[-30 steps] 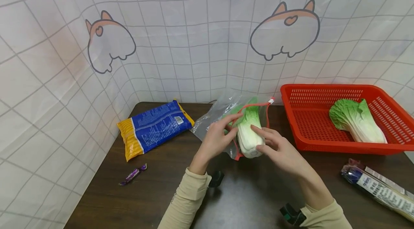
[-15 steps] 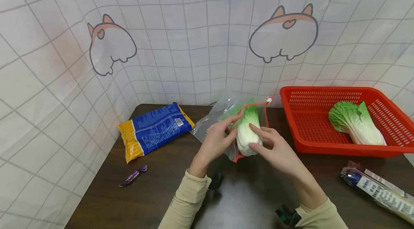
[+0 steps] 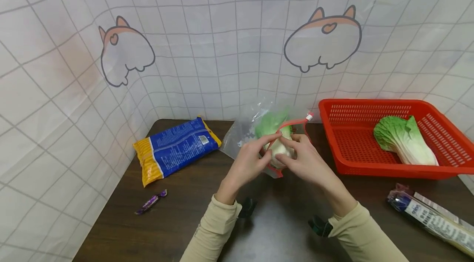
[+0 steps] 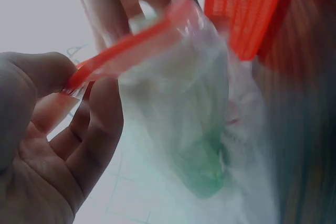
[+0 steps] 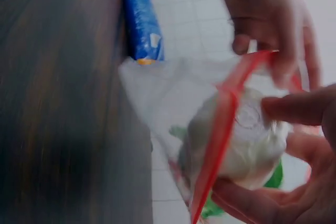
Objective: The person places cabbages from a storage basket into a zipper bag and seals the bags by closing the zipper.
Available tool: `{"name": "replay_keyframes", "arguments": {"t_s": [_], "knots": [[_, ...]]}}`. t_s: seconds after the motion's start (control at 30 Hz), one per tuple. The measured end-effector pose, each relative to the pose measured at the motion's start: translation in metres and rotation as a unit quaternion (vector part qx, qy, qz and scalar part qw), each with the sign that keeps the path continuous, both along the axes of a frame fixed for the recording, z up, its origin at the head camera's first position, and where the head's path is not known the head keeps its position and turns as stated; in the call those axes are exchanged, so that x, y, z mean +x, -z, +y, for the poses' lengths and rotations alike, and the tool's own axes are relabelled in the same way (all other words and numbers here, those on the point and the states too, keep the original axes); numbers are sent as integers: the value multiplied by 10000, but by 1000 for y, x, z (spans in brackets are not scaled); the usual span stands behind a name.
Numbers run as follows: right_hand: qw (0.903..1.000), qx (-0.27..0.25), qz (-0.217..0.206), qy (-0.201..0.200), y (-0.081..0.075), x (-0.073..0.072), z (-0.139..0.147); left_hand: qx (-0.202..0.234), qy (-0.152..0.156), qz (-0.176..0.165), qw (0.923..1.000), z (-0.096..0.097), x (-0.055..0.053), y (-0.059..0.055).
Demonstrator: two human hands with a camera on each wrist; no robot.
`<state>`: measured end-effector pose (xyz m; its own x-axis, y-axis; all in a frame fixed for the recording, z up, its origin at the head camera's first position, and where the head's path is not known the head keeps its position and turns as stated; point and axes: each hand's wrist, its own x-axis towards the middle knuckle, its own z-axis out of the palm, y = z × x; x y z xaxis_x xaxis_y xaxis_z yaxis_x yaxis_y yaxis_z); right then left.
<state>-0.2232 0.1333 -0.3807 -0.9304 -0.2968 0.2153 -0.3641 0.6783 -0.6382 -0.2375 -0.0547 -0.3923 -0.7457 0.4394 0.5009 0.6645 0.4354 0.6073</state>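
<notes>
A white and green napa cabbage (image 3: 278, 161) lies mostly inside a clear zip bag (image 3: 237, 136) with a red rim. My left hand (image 3: 247, 164) pinches that red rim (image 4: 123, 51) between thumb and forefinger, at the left side of the opening. With thumb and fingers spread round its white base, my right hand (image 3: 309, 163) grips the cabbage at the mouth of the bag. The right wrist view shows the round base of the cabbage (image 5: 231, 145) facing the camera, the red rim crossing in front of it. Both wrist views are blurred.
Right of the bag stands a red basket (image 3: 364, 168) with another napa cabbage (image 3: 411, 142) in it. A long printed packet (image 3: 431, 214) lies in front of the basket. At left are a blue and yellow packet (image 3: 179, 149) and a purple wrapped candy (image 3: 151, 202).
My right hand has moved left and slightly up, pushing the cabbage farther into the bag. The left hand stays at the rim, almost still.
</notes>
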Motion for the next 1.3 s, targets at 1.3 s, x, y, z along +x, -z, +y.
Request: {"name": "replay_keyframes", "arguments": {"t_s": [1.3], "knots": [[9835,183,1551,913,9,-12,-3,299,-354,-595,9972,3,-1,7]]}}
